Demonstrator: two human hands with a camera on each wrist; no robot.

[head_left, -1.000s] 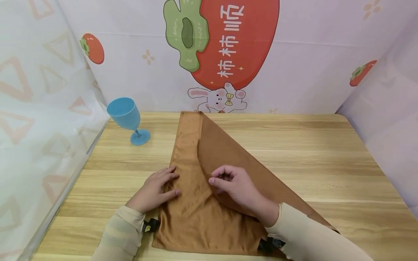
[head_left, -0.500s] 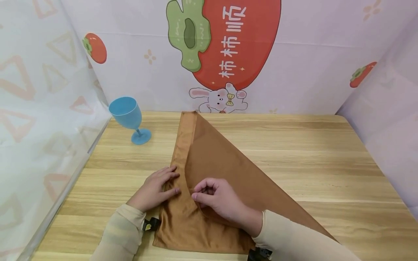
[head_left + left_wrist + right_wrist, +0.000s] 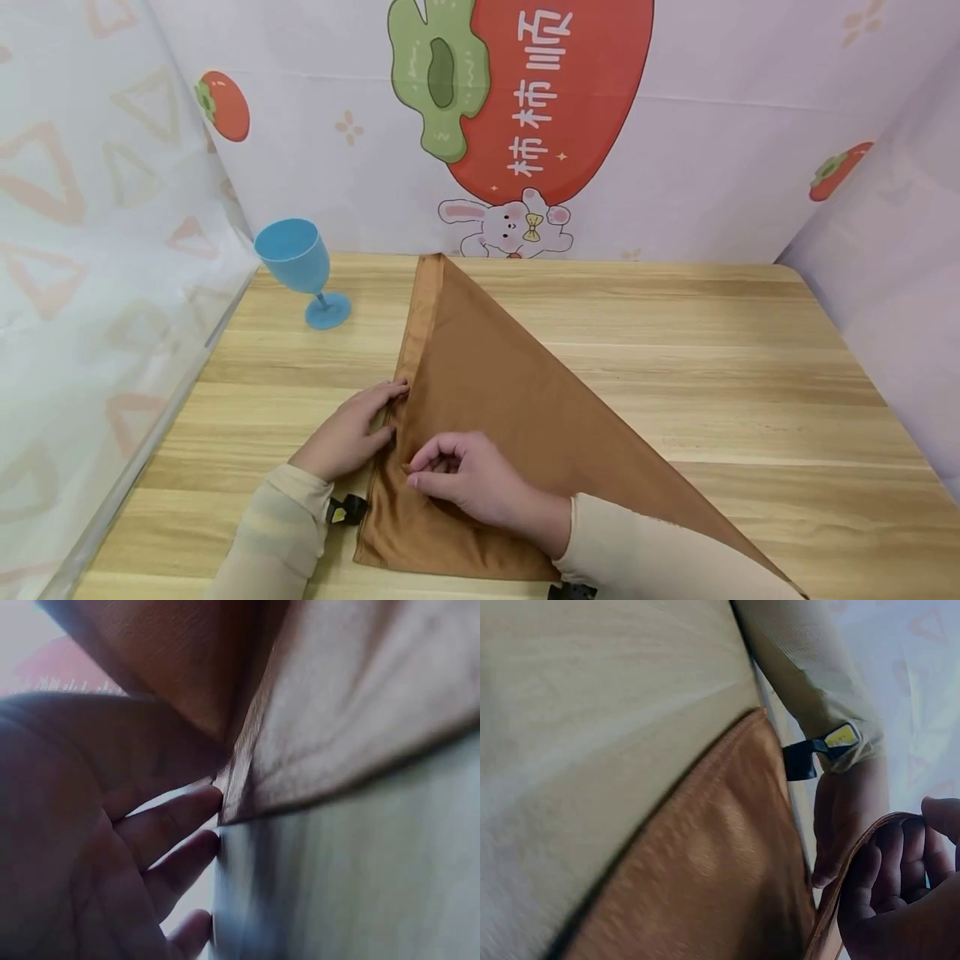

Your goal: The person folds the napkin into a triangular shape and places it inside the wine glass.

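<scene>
A brown satin cloth (image 3: 525, 392) lies on the table, its right part folded over toward the left so that the matte side faces up. Between thumb and fingers my right hand (image 3: 468, 479) pinches the edge of the folded layer, low on the left side; the right wrist view shows that edge (image 3: 874, 825) lifted and curved at the fingertips. My left hand (image 3: 348, 433) rests at the cloth's left edge, fingertips on the fabric and fingers fairly straight. In the left wrist view, its fingers (image 3: 176, 821) are spread against the cloth's border.
A blue plastic goblet (image 3: 300, 262) stands on the wooden table (image 3: 720, 350), left of the cloth's far end. Behind the table hangs a white printed backdrop (image 3: 697, 167). A pale patterned sheet (image 3: 97, 275) borders the left side.
My right hand has moved left and toward me, drawing the folded layer across, so the shiny strip on the left has narrowed. My left hand has stayed nearly in place, its thumb slightly drawn in.
</scene>
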